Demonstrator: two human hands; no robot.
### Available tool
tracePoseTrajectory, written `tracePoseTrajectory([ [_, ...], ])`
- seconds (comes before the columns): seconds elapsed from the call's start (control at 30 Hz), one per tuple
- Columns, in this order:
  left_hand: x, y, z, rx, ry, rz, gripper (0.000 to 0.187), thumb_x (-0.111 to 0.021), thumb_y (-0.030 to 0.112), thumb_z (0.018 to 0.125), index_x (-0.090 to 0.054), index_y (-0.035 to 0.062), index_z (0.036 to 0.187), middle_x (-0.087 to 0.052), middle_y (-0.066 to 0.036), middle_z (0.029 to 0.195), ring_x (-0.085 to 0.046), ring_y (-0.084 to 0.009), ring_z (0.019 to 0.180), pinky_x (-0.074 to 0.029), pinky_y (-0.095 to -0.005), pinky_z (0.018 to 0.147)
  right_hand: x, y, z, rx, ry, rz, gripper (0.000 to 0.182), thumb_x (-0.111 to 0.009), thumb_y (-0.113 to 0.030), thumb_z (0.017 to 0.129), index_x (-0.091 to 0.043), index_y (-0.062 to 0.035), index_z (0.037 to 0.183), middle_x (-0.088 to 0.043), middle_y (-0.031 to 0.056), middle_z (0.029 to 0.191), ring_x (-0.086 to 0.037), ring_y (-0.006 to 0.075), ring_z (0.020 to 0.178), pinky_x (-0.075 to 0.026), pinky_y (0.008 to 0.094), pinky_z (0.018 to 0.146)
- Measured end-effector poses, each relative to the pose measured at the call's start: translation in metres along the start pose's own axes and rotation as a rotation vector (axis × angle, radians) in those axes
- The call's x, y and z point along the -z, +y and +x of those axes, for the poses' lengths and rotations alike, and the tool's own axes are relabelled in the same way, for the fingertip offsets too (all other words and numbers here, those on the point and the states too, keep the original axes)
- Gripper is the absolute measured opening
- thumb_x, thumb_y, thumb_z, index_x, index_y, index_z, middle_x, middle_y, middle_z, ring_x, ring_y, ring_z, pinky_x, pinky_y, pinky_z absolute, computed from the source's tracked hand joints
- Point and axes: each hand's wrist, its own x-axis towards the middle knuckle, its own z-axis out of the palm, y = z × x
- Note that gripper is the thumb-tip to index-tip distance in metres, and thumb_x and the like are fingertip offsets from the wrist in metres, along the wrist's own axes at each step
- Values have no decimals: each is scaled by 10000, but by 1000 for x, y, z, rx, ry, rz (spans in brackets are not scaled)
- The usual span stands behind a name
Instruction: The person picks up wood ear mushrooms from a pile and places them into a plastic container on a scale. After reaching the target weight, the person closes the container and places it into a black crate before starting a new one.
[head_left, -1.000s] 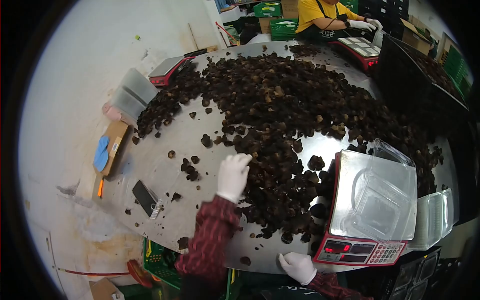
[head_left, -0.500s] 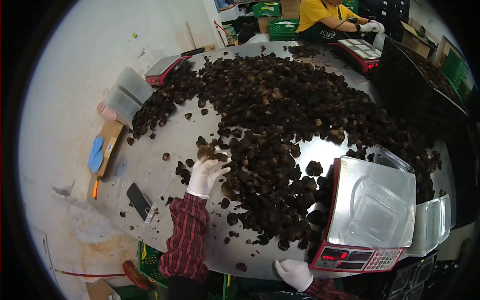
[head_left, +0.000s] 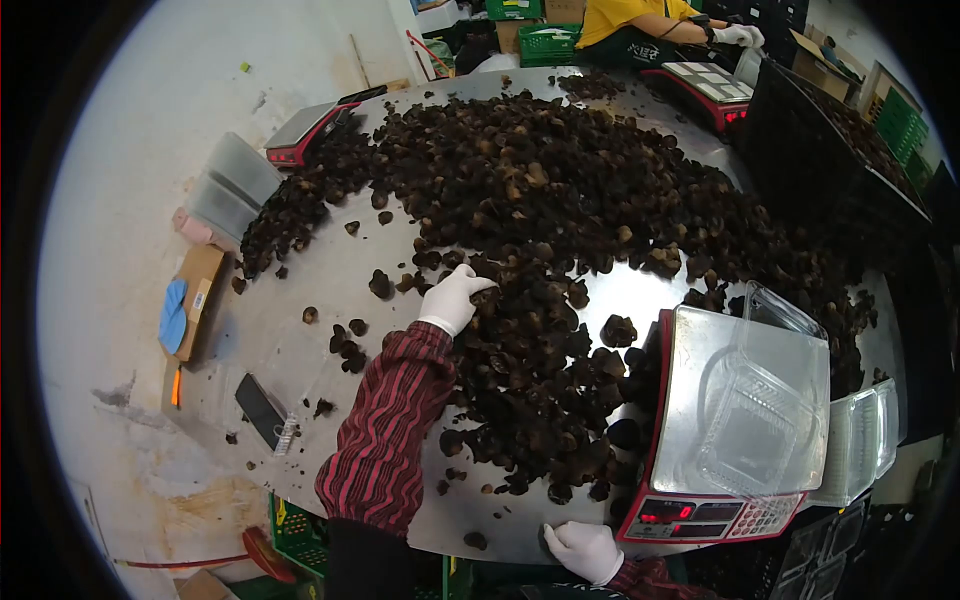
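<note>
My left hand, in a white glove, reaches to the left edge of a heap of dark dried wood ear fungus. Its fingers are curled and pressed together against the fungus; whatever is between them is hidden. My right hand, also gloved, rests closed at the near table edge with nothing visible in it. Just right of it stands a red digital scale. On the scale's metal plate lies a clear plastic container.
More clear containers stand right of the scale. A phone lies at left, near a cardboard box with a blue cloth. Two further scales sit at the back. A co-worker in yellow works beyond the table.
My left hand has moved up and right to the heap; the brown piece at its fingers before is out of sight. My right hand stays put. The view has shifted slightly.
</note>
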Motion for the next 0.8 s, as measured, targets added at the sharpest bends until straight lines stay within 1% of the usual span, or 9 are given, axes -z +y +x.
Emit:
tracePoseTrajectory([
  [0.1, -2, -8, 5, 22, 120, -192, 241, -660, 105, 794, -670, 161, 1028, -606, -73, 921, -609, -290, 914, -482, -368, 796, -1, 1, -1, -13, -46, -23, 391, -642, -255, 842, -496, -82, 524, -478, 99, 522, -528, 299, 462, -433, 409, 440],
  [0.17, -1, -16, -6, -45, 254, -371, 245, -709, 43, 742, -651, 48, 980, -613, -100, 897, -613, -275, 857, -476, -334, 732, 1, 0, 0, -10, -50, -29, 390, -635, -256, 848, -498, -80, 529, -482, 100, 528, -532, 303, 471, -437, 410, 447],
  [0.23, 7, -19, -24, 8, 272, -562, 235, -698, 23, 766, -641, 26, 994, -614, -66, 870, -606, -197, 735, -468, -302, 649, 2, 0, 0, -7, -58, -33, 389, -627, -256, 855, -500, -77, 534, -487, 101, 534, -536, 306, 480, -441, 412, 454],
  [0.3, 33, -6, -54, 224, 165, -834, 201, -646, 33, 841, -639, 39, 1042, -582, 15, 807, -515, -48, 603, -404, -203, 528, 2, 0, 0, -8, -74, -19, 392, -608, -260, 870, -505, -72, 542, -497, 103, 548, -545, 312, 501, -452, 411, 473],
  [0.43, 68, -7, -119, 345, 165, -973, 236, -590, 28, 869, -637, 54, 1099, -605, 17, 818, -515, -38, 600, -360, -172, 487, 3, -1, 0, -26, -97, -30, 393, -596, -265, 878, -510, -70, 548, -501, 104, 552, -548, 315, 511, -458, 407, 484],
  [0.63, 63, 7, -182, 386, -31, -873, 185, -641, 73, 872, -668, 47, 1053, -609, 19, 817, -500, -36, 599, -400, -183, 532, -2, 2, -3, 45, -17, -49, 396, -594, -256, 880, -497, -72, 542, -500, 104, 551, -548, 316, 503, -459, 408, 476],
  [0.67, 47, 4, -186, 255, -11, -834, 184, -633, 64, 877, -669, 40, 1056, -606, 6, 919, -500, -41, 602, -420, -190, 562, -2, 2, -3, 58, 6, -49, 391, -599, -244, 877, -491, -74, 541, -494, 102, 546, -548, 312, 499, -458, 404, 466],
  [0.7, 38, 12, -188, 276, -44, -927, 185, -643, 64, 863, -677, 45, 1043, -597, -3, 1008, -533, -55, 692, -439, -198, 629, -3, 3, -3, 61, 9, -50, 391, -599, -244, 877, -491, -74, 541, -494, 102, 546, -548, 312, 499, -458, 404, 466],
  [0.8, 20, 30, -184, 68, -32, -777, 177, -638, 51, 843, -681, 27, 1013, -600, -25, 1045, -562, -91, 843, -457, -225, 714, -2, 3, -4, 57, 8, -54, 382, -602, -235, 874, -490, -74, 547, -491, 102, 546, -548, 310, 499, -459, 400, 461],
])
